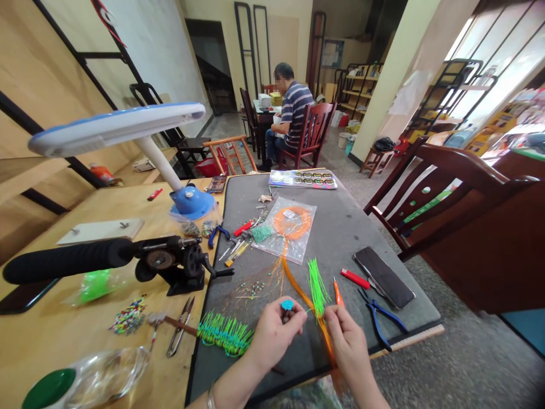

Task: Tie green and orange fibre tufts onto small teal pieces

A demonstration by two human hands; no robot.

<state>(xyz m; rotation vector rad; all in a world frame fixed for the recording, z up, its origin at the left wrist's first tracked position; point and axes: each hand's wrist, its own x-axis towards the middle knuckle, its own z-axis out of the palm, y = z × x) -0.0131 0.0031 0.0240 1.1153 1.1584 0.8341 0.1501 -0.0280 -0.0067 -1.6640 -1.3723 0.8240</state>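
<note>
My left hand (279,332) is closed, with a small turquoise cluster (287,305) showing above its curled fingers. A short bit of thin green strand seems to stick out beside its fingertips. My right hand (348,335) is pinched closed close by; what lies between its fingertips is too small to make out. Just beyond it, a bundle of bright green strands (316,281) lies on the grey mat (340,218). Orange strands (293,278) run beneath it from a coil (293,221) on a clear bag. Left of my left hand is a row of green-and-turquoise tufts (225,332).
Blue-handled pliers (381,318), a black phone-like case (383,275) and a red lighter (355,279) lie at right. A black crank device (170,261), snips (181,326) and a blue lamp (191,201) stand or lie at left. Another person (293,113) sits farther back.
</note>
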